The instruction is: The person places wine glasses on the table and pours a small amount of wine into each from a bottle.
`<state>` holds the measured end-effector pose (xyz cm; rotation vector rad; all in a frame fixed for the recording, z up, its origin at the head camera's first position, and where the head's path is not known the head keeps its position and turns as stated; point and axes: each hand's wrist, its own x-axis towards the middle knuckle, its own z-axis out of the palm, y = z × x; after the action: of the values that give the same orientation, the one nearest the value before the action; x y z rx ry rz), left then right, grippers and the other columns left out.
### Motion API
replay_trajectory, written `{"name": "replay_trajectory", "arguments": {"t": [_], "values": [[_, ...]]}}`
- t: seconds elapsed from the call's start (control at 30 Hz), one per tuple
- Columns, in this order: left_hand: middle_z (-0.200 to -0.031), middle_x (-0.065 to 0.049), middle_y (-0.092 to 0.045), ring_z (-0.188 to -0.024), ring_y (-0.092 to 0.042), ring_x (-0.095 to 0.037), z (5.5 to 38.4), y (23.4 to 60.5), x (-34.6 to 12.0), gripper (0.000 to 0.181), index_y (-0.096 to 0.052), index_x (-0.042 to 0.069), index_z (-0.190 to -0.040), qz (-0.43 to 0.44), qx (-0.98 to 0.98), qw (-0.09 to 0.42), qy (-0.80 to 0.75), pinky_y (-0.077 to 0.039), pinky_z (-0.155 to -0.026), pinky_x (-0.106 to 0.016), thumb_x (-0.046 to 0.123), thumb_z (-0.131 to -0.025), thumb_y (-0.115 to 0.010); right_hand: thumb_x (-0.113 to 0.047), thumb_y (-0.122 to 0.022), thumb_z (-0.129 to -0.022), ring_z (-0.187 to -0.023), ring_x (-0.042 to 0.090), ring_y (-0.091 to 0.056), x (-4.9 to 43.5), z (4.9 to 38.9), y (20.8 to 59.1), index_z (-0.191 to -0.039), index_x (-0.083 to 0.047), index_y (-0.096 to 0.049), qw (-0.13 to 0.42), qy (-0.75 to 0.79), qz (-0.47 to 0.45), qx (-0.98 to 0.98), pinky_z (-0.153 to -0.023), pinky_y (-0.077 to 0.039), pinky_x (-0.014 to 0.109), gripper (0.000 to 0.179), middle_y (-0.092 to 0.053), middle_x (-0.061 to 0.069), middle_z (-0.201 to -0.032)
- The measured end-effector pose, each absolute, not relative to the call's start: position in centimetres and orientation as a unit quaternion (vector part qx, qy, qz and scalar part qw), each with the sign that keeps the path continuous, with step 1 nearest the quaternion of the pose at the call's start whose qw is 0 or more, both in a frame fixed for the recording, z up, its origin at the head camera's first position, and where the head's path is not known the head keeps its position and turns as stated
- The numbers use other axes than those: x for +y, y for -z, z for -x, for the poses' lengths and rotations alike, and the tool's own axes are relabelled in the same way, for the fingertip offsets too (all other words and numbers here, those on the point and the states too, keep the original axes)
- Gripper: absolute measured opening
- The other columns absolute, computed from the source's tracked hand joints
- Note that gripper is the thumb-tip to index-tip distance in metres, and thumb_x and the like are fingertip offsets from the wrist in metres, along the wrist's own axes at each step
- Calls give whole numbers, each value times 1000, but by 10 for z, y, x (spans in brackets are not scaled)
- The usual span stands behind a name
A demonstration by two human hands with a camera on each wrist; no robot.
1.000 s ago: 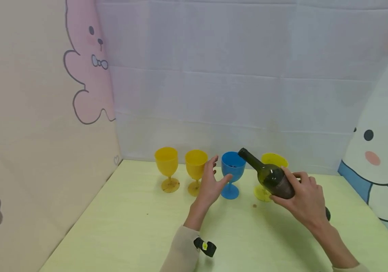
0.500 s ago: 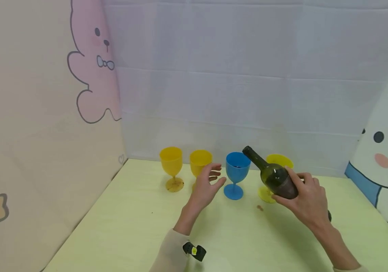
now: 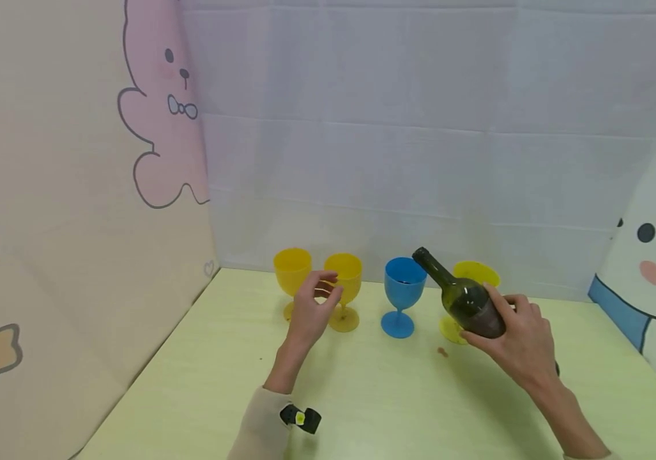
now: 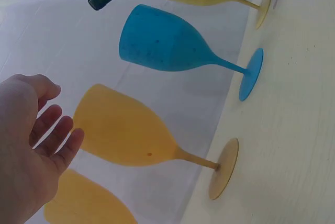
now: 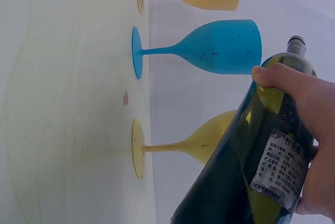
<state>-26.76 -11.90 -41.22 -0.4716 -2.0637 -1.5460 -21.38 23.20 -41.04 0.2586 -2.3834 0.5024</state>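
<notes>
In the head view, a person's right hand [image 3: 520, 345], right of centre, is gripping a dark green glass wine bottle [image 3: 473, 308], fingers curled round its body. The bottle is tilting, its mouth pointing toward the upper left, near the rim of a blue plastic goblet [image 3: 401, 291]. The left hand [image 3: 308, 313], well apart from the right, is holding nothing; its fingers are curving loosely in front of two yellow-orange goblets [image 3: 352, 281], and whether it is touching either is unclear.

A lighter yellow goblet [image 3: 480, 271] is standing behind the bottle, completing an upright row across the middle of the frame. A reddish-brown stain [image 3: 442, 352] is marking the pale tabletop [image 3: 362, 390] below.

The right wrist view alone is showing a white printed label [image 5: 280, 169] on the bottle, at lower right. The left wrist view is revealing dark specks on the blue goblet's outer wall.

Only the head view is looking into the blue bowl, where something small and dark is showing; the bottle's contents are unclear.
</notes>
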Motion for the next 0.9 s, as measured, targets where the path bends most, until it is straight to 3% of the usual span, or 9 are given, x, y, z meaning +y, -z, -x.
{"name": "replay_trajectory", "arguments": {"t": [0.1,0.17,0.37,0.63,0.9], "values": [[-117,-22,-62,-99,-63,-39,261,407,-122,32,-62,-4,-120,167,-754,256,581,-56,-87,-50,3,-90,-71,-36,-93,-58,-91,40,-47,232,214,412,-140,-10,-55,337,-195,-95,-916,-66,-37,52,94,-54,25,-108],[-120,-23,-60,-103,-60,-40,261,408,-124,33,-61,-4,-121,164,-755,258,581,-54,-90,-55,4,-90,-71,-37,-93,-58,-91,40,-47,232,213,412,-140,-10,-55,335,-196,-92,-917,-66,-38,52,94,-54,25,-108],[-126,-11,-55,-112,-54,-27,269,417,-130,40,-59,6,-126,143,-772,256,564,-52,-95,-49,11,-89,-74,-37,-92,-61,-94,41,-47,232,212,413,-142,-11,-53,324,-208,-85,-919,-68,-38,53,94,-53,26,-110],[-148,-7,-39,-131,-44,-29,273,428,-129,67,-38,10,-146,97,-792,197,570,-44,-109,-47,17,-90,-74,-36,-93,-59,-94,41,-48,231,211,418,-143,-12,-52,324,-215,-84,-918,-67,-36,51,96,-54,26,-111],[-157,-13,-33,-139,-38,-37,283,432,-126,85,-26,8,-154,96,-792,170,578,-36,-115,-52,24,-87,-77,-37,-93,-60,-95,41,-47,231,212,419,-144,-12,-51,321,-216,-78,-919,-69,-37,52,97,-54,26,-112]]}}
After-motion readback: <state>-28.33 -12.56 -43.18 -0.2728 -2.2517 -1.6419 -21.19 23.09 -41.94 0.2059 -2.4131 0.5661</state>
